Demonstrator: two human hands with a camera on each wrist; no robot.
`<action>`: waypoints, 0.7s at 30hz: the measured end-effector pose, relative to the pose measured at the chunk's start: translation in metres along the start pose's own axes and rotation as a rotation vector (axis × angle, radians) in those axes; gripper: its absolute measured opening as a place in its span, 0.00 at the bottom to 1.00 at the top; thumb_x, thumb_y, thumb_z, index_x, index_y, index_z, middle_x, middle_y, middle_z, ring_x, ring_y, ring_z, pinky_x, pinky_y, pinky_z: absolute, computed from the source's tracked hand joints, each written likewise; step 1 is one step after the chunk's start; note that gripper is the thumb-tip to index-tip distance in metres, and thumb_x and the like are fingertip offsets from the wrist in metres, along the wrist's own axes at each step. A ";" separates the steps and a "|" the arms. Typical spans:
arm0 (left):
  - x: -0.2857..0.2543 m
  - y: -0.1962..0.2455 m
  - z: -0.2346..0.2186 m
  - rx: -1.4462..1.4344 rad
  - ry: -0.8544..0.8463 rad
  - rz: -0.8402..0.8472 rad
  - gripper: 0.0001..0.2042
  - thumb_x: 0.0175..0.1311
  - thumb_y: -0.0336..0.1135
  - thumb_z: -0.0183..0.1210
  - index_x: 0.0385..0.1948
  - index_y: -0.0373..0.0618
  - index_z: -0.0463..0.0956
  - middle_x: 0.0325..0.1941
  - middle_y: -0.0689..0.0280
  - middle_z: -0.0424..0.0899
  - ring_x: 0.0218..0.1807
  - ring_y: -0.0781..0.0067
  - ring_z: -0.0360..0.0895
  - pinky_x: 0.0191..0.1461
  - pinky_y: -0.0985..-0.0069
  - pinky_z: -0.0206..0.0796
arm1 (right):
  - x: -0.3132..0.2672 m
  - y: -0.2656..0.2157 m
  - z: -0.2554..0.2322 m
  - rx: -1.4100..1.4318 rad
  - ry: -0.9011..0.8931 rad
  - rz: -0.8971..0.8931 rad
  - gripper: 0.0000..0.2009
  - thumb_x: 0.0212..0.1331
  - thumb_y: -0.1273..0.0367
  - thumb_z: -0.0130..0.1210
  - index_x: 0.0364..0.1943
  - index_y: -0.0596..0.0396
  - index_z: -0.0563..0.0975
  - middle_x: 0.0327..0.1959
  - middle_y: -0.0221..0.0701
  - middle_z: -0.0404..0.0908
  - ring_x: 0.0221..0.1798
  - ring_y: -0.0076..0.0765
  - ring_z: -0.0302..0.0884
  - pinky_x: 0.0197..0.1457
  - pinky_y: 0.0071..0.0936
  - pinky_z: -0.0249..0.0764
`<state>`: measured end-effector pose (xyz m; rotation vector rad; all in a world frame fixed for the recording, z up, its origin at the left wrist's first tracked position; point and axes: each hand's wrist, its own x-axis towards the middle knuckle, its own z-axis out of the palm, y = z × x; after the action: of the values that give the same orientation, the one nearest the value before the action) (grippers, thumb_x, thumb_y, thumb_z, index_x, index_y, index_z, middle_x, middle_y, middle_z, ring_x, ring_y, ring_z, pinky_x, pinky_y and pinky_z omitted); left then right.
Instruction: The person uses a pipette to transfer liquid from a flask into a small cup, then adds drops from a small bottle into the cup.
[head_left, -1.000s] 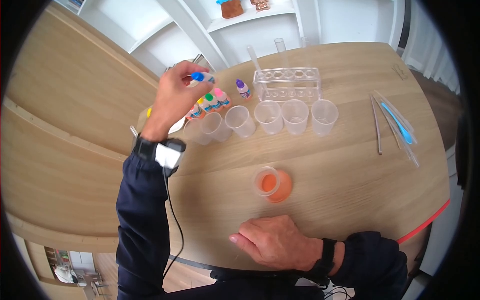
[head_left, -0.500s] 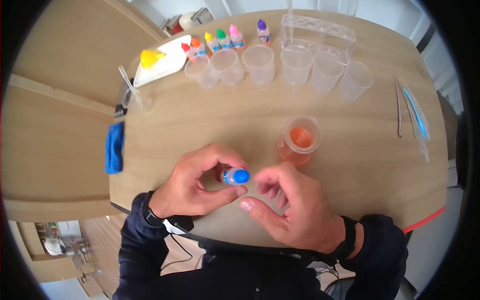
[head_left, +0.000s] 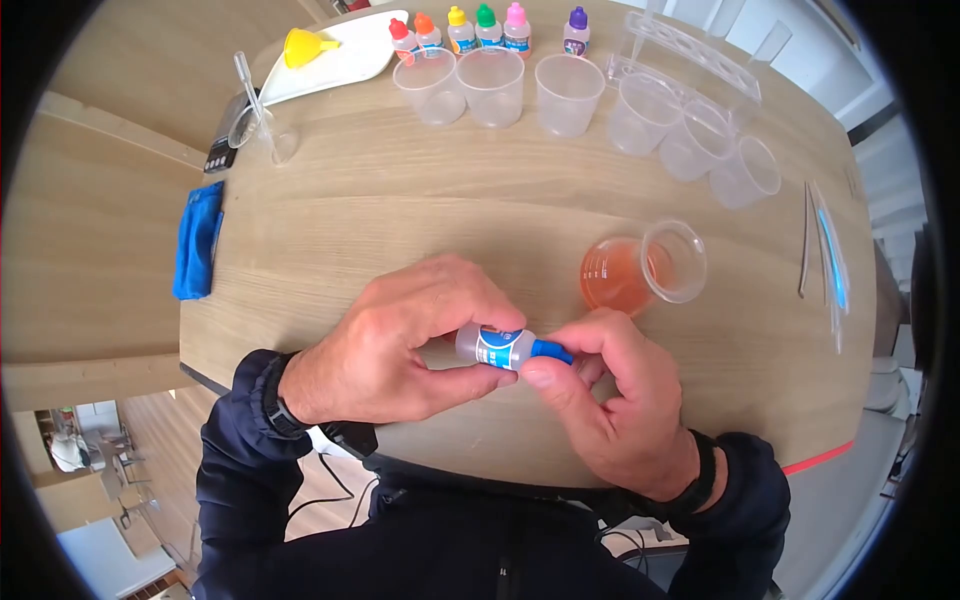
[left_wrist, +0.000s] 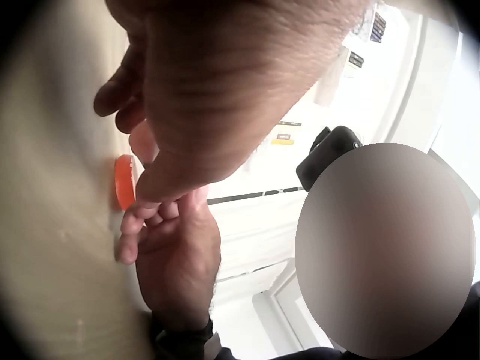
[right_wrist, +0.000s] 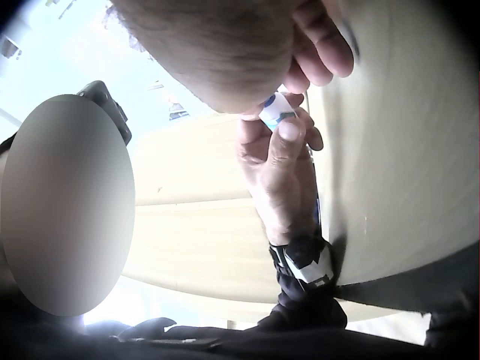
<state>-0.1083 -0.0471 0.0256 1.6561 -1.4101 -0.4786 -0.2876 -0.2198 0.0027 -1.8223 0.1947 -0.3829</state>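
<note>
A small dropper bottle point(head_left: 495, 346) with a blue and white label lies sideways between both hands, close above the near part of the table. My left hand point(head_left: 390, 345) grips its body between thumb and fingers. At its other end, the right hand point(head_left: 625, 400) pinches the blue cap point(head_left: 551, 350), which is on the bottle. The bottle point(right_wrist: 277, 111) also shows between the left fingers in the right wrist view. Just beyond the right hand stands a conical flask point(head_left: 612, 277) with orange liquid; part of that orange liquid point(left_wrist: 124, 182) appears behind the hands in the left wrist view.
Several clear plastic cups point(head_left: 568, 95) form a row across the back. Behind them are capped dropper bottles point(head_left: 461, 33) and a test tube rack point(head_left: 690, 45). A yellow funnel point(head_left: 305, 47) lies on a white tray point(head_left: 350, 65). At left is a blue cloth point(head_left: 199, 240); thin rods point(head_left: 806, 240) lie right.
My left hand has brought the blue-capped bottle from the back left to the near middle and tipped it sideways. The right hand has risen from the table and taken hold of the cap.
</note>
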 end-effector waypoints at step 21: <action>-0.003 -0.001 -0.014 -0.254 -0.177 -0.342 0.20 0.55 0.24 0.83 0.50 0.38 0.89 0.44 0.63 0.91 0.47 0.71 0.87 0.54 0.72 0.76 | -0.001 0.004 -0.009 -0.117 -0.135 -0.117 0.15 0.64 0.76 0.73 0.54 0.58 0.83 0.45 0.38 0.86 0.41 0.46 0.85 0.41 0.36 0.81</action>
<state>-0.0984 -0.0389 0.0318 1.6790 -1.1322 -0.9790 -0.2912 -0.2294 0.0007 -1.9730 0.0175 -0.3347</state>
